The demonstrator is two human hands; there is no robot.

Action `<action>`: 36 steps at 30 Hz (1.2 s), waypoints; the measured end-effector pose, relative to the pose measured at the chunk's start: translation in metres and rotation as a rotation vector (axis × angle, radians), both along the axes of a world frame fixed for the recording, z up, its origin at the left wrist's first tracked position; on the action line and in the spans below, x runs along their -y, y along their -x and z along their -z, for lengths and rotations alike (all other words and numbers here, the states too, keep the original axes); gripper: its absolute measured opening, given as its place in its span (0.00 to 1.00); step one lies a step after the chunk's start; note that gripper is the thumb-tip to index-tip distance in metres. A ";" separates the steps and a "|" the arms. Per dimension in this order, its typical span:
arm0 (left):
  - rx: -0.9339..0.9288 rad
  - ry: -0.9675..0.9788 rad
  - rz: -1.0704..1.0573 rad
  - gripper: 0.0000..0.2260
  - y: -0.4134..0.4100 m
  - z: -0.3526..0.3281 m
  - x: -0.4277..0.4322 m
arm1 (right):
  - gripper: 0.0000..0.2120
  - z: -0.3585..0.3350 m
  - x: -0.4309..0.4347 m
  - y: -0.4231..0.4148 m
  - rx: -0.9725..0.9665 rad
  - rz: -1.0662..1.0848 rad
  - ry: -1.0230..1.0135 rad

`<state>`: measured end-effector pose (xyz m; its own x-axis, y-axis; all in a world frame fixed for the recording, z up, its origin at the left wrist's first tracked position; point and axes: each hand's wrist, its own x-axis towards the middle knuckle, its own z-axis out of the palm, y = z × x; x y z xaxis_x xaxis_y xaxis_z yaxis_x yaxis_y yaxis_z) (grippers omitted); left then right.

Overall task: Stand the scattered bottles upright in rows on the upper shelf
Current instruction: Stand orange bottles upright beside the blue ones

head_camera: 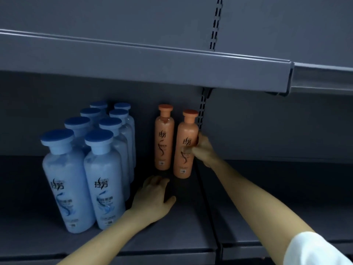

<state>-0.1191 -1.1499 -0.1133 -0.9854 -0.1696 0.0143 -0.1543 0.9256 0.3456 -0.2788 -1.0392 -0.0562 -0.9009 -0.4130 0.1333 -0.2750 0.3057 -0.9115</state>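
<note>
White sleeve [313, 249] at the lower right edge covers the right arm, which reaches forward and up. Closer in on the left, the left hand [152, 197] lies palm down on the shelf [172, 236], fingers loosely spread and holding nothing, just in front of the orange pair. Beside it stand the blue bottles [103, 178], upright in two rows running back to the rear panel. Further in, the right hand [202, 150] wraps its thumb and fingers round the middle of the front orange bottle [184, 146], which stands upright just beside and ahead of the rear orange bottle [164, 138]. I judge an orange row is being started: this bottle is being set in place. Next comes letting go without tipping it, then fetching another bottle; none lies in view. Overhead, the upper board [152, 62] shows only its front lip.
</note>
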 end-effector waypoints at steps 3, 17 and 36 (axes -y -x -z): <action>0.004 0.002 -0.006 0.28 0.002 0.001 0.001 | 0.25 -0.001 0.005 0.008 0.005 -0.025 0.001; 0.011 -0.018 0.019 0.26 0.006 0.007 0.001 | 0.26 -0.003 0.012 0.033 0.038 -0.088 0.008; 0.024 0.024 0.016 0.25 0.002 0.002 -0.008 | 0.27 0.000 0.015 0.033 0.038 -0.061 -0.031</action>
